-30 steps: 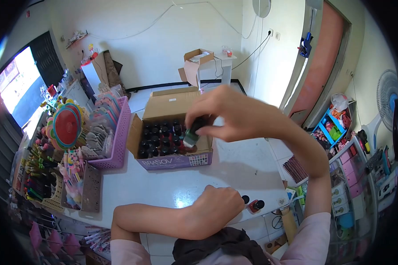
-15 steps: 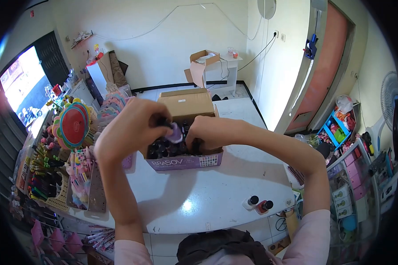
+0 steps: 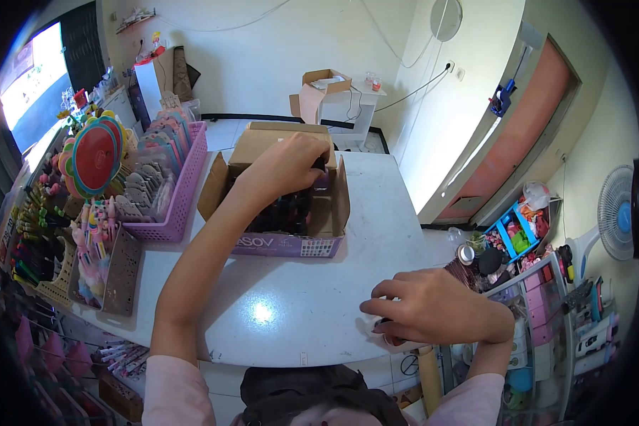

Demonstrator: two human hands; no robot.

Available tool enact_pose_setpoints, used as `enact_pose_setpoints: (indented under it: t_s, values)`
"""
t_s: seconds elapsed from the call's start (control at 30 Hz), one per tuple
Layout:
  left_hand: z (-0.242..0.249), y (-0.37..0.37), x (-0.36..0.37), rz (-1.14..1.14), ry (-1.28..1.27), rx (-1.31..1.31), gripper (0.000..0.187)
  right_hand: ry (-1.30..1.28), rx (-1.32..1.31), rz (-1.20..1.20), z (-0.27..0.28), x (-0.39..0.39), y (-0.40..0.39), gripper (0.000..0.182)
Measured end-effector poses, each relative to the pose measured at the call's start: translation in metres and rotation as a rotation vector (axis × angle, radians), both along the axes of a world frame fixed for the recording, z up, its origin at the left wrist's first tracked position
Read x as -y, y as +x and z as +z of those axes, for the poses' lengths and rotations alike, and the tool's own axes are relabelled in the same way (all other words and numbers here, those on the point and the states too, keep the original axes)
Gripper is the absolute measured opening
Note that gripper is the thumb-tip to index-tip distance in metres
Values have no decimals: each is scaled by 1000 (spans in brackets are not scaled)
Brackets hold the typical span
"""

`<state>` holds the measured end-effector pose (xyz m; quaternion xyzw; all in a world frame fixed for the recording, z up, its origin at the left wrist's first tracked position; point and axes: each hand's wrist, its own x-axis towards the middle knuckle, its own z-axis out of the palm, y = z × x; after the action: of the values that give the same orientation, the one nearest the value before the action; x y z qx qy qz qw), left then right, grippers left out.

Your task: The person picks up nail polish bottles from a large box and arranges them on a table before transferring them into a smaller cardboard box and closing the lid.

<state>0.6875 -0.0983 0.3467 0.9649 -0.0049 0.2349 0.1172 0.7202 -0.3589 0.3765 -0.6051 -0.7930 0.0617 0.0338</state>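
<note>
An open cardboard box [image 3: 337, 206], purple on its printed front, stands on the white table with many dark-capped nail polish bottles [image 3: 284, 213] inside. My left hand [image 3: 298, 160] reaches into its far right part, fingers closed on a dark-capped purple nail polish bottle [image 3: 322, 182]. At the table's right front edge, my right hand [image 3: 433, 305] curls over a nail polish bottle with a black cap [image 3: 382, 324], its fingers bent around it. A reddish bottle [image 3: 395, 341] shows partly beneath that hand; the palm hides the rest.
A purple basket [image 3: 192, 167] of packaged goods and a grey basket [image 3: 124, 277] of pens stand at the table's left. A round red fan-shaped item [image 3: 96, 157] rises there. Shelves [image 3: 539, 305] and a fan [image 3: 615, 213] are on the right.
My left hand has carried the purple bottle to the box's far right part. My right hand has left the box and moved to the bottles near the table's right edge. The view has shifted.
</note>
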Motion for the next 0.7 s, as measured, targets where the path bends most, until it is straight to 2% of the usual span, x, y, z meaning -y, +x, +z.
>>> enact_pose_setpoints:
  t_s: [0.1, 0.27, 0.4, 0.47, 0.53, 0.6, 0.63, 0.7]
  values:
    - [-12, 6, -6, 3, -23, -41, 16, -14, 5, 13, -7, 0, -6, 15]
    - [-19, 9, -2, 7, 22, -109, 18, -341, 62, -62, -6, -6, -9, 16]
    - [-29, 17, 3, 62, 126, -123, 21, -344, 8, -5, 1, -14, -2, 17]
    - [-29, 16, 5, 70, 151, -114, 21, -159, -41, -43, 18, -22, 3, 16]
    - [-27, 13, 3, 70, 187, -114, 21, 27, -226, -61, 34, -37, 17, 13]
    - [-22, 9, -5, 41, 3, 11, 19, 339, -182, 13, 42, -60, 31, 14]
    - [-14, 5, -8, 33, 18, 11, 19, 336, -220, -42, 47, -72, 32, 15]
    - [11, -9, -13, 91, -120, 87, 16, 260, -249, -113, 44, -97, 38, 16]
